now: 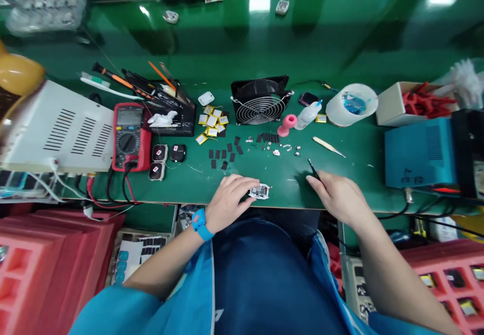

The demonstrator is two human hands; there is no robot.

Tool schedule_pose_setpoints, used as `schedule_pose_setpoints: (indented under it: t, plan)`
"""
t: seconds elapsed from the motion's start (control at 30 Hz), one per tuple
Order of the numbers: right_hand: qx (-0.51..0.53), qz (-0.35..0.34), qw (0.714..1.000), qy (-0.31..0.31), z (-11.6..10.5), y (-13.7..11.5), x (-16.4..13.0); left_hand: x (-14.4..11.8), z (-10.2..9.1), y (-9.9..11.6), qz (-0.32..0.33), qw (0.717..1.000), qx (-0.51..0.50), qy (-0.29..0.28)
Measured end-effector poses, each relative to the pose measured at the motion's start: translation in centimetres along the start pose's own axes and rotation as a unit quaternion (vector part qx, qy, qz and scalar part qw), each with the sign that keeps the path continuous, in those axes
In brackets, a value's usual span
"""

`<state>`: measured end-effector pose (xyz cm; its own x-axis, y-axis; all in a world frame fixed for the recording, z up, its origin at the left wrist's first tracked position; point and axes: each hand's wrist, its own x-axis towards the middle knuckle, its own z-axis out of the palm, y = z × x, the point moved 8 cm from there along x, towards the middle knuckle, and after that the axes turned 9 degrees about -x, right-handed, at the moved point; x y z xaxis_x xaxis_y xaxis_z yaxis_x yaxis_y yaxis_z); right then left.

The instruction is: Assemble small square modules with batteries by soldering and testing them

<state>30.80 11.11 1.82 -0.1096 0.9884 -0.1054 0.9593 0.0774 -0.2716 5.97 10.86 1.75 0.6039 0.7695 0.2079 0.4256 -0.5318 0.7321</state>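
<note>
Near the bench's front edge my left hand [232, 198] grips a small white device casing [259, 191] between thumb and fingers; its open face shows circuitry inside. A blue strap circles that wrist. To the right, my right hand [336, 194] is closed round a thin black tool [313, 166], perhaps tweezers, whose tip points up and left. The tool is apart from the casing. Ahead of my left hand lie several small black pads [224, 153]. Tiny loose parts [277, 152] are scattered beyond the casing.
Behind the pads are yellow-edged battery cells [212, 121] and a black fan [260, 104]. A red multimeter [129, 136] stands left. On the right are a light-handled tool [328, 146], a squeeze bottle [308, 116], a white tub [351, 106] and a blue box-shaped unit [419, 153].
</note>
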Motion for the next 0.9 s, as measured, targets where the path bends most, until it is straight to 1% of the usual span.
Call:
schedule_pose_setpoints:
  t: [0.07, 0.1, 0.13, 0.17, 0.2, 0.23, 0.27, 0.33, 0.4, 0.47, 0.57, 0.73, 0.83, 0.9]
  plan:
    - [-0.114, 0.002, 0.993, 0.044, -1.0, 0.2, 0.1, -0.1, -0.4, -0.3, 0.013, 1.0, -0.019, -0.01]
    - [-0.142, 0.0, 0.987, 0.078, -1.5, 0.0, 0.0, -0.2, -0.6, -0.4, 0.014, 1.0, -0.025, -0.012]
    - [-0.147, -0.01, 0.982, 0.116, -2.0, -0.6, -0.1, -0.3, -0.7, -0.4, 0.014, 0.999, -0.028, -0.012]
    - [-0.131, -0.03, 0.979, 0.151, -2.3, -1.4, -0.3, -0.3, -0.8, -0.5, 0.013, 0.999, -0.03, -0.011]
    - [-0.098, -0.061, 0.978, 0.175, -2.3, -2.5, -0.5, -0.4, -0.9, -0.5, 0.012, 0.999, -0.03, -0.007]
    - [-0.053, -0.098, 0.976, 0.185, -2.1, -3.8, -0.7, -0.4, -0.9, -0.4, 0.012, 1.0, -0.028, -0.004]
    - [-0.004, -0.138, 0.973, 0.183, -1.7, -5.2, -0.8, -0.4, -0.9, -0.3, 0.014, 1.0, -0.025, -0.001]
    - [0.072, -0.202, 0.965, 0.151, -0.4, -8.0, -1.0, -0.4, -0.9, -0.1, 0.016, 1.0, -0.019, 0.004]
    - [0.109, -0.23, 0.959, 0.123, 1.0, -10.1, -1.0, -0.3, -0.9, 0.0, 0.019, 1.0, -0.018, 0.009]
    - [0.122, -0.235, 0.957, 0.114, 2.0, -11.3, -0.9, -0.3, -0.9, 0.0, 0.018, 1.0, -0.021, 0.013]
    - [0.128, -0.231, 0.956, 0.126, 2.8, -11.9, -0.8, -0.4, -0.9, 0.1, 0.012, 0.999, -0.024, 0.017]
    - [0.143, -0.232, 0.949, 0.158, 3.1, -11.7, -1.1, -0.7, -1.2, 0.4, 0.004, 0.998, -0.055, 0.026]
    - [0.147, -0.238, 0.945, 0.168, 3.1, -11.6, -1.3, -1.0, -2.3, -0.1, -0.012, 0.995, -0.086, 0.04]
    - [0.15, -0.244, 0.943, 0.171, 3.1, -11.6, -1.3, -1.2, -3.8, -0.8, -0.035, 0.996, -0.063, 0.061]
